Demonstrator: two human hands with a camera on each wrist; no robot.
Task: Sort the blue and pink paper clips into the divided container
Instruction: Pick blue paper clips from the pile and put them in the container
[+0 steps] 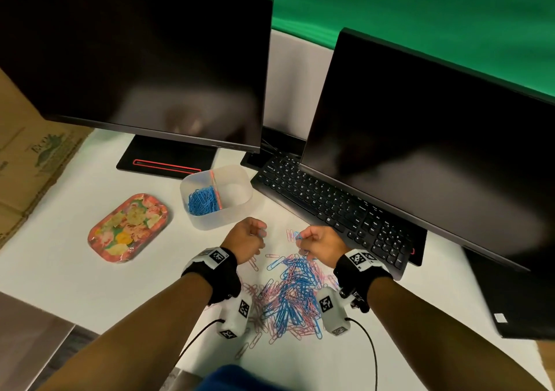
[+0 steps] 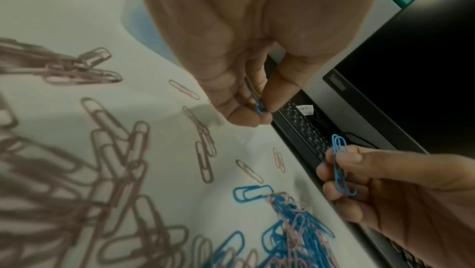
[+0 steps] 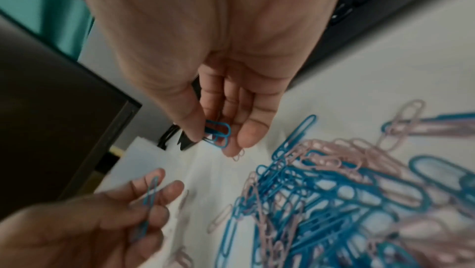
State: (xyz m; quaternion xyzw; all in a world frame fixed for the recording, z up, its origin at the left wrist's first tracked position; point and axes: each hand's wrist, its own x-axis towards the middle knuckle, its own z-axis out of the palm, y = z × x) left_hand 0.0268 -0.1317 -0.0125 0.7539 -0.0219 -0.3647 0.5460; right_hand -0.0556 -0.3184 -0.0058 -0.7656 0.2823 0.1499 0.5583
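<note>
A mixed pile of blue and pink paper clips [image 1: 294, 294] lies on the white table between my wrists. Just beyond it stands the clear divided container [image 1: 240, 180]; its left compartment holds blue clips [image 1: 202, 201], and its right one looks empty. My left hand [image 1: 261, 234] hovers in front of the container and pinches a blue clip [image 2: 259, 108] between thumb and fingertips. My right hand [image 1: 301, 240] is close beside it, over the far edge of the pile. It pinches a few blue clips [image 3: 218, 132] between thumb and fingers.
A floral tray [image 1: 129, 228] sits left of the container. A black keyboard [image 1: 330, 207] runs diagonally to the right, close to my right hand. Two dark monitors [image 1: 135, 60] stand behind. Cardboard [image 1: 27, 162] lies at the far left. Loose pink clips [image 2: 203, 158] are scattered around the pile.
</note>
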